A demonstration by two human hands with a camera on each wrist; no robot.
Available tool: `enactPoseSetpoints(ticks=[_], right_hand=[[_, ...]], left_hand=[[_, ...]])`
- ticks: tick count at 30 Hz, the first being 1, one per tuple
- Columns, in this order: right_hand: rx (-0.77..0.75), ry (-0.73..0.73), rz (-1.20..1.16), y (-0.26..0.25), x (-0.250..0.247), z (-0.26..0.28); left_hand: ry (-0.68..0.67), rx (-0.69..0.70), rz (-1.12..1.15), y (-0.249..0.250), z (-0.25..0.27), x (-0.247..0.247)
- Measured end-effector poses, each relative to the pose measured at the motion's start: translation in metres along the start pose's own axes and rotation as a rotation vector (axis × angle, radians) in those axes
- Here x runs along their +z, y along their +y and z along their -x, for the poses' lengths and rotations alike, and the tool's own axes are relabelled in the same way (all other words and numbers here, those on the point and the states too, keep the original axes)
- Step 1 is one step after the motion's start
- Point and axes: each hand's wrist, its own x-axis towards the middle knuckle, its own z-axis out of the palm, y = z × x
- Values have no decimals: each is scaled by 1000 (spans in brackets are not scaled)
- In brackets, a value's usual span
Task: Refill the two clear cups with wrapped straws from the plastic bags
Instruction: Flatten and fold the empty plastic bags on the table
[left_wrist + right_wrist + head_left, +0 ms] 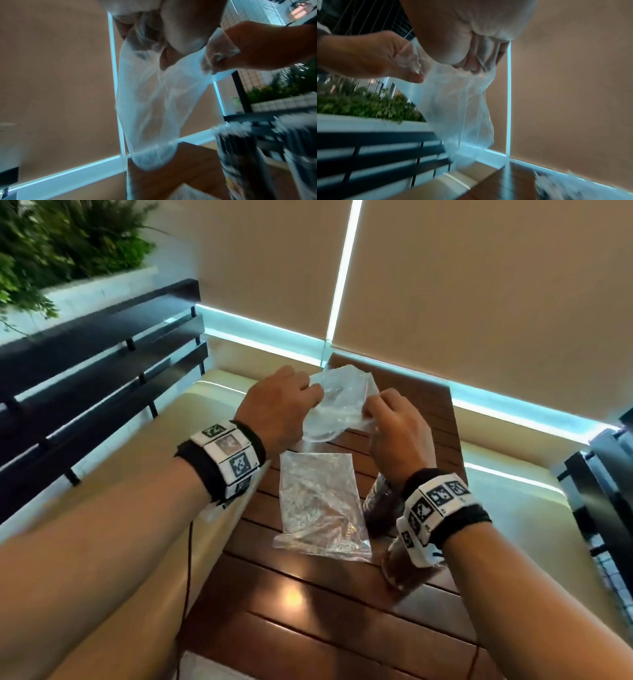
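Both clear cups are largely hidden in the head view: the nearer cup (406,573) sits at the lower right of the frame under the right wrist band, only its dark, glossy lower wall showing, and the farther cup (380,501) stands just above it, half covered by the right hand. Dark wrapped straws (240,155) fill a cup at the lower right of the left wrist view, but motion blur smears them into streaks, so no single straw can be made out.

In the centre of the head view the left hand (281,409) and the right hand (397,433) hold a thin, crinkled plastic bag (339,398) between them, raised above the table. The left fingers are curled round one side of the bag's top; the right fingers and thumb pinch the other side. In the left wrist view this bag (154,108) hangs down as a limp, translucent, whitish tube with a rounded bottom; whether anything is inside it cannot be told.

A second plastic bag (318,505) lies flat on the slatted brown wooden table (308,628), just left of the cups, rectangular, wrinkled and shiny.

Beige roller blinds (479,285) fill the upper frame, with bright strips of light along their edges. A dark slatted railing (85,364) and green plants (61,241) occupy the upper left.
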Motion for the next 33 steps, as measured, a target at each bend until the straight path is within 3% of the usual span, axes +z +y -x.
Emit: enactPoseSetpoints(ticks=[2,5,10,12,16,22,24,27,28,30,33], right_hand=[[-36,-96,70,2,14,30],[-84,-399,94,-7,51,99],[31,-1121,60,-34,104,201],[105,-1221,-10,-40,108,222],[153,-1209,-66,-33,106,218],[272,-1311,-100,-12,105,210],[474,-1186,-222,-12,103,202],[843,-654,-386,-11,111,183],[929,-554,-396,-11,116,175],[1049,-544,-468,-7,128,154],[1033,-673,-491,2,148,128]], left_hand=[[-57,98,-81,9,29,30],[-414,160,-78,25,94,89],[-1110,71,74,50,185,144],[-1218,34,131,56,196,146],[-1193,-13,230,42,204,149],[-1209,-149,268,18,213,153],[-1239,-148,227,22,209,148],[-1227,-100,174,30,204,144],[-1224,-83,160,33,201,143],[-1247,1,124,39,195,142],[-1328,133,19,44,191,145]])
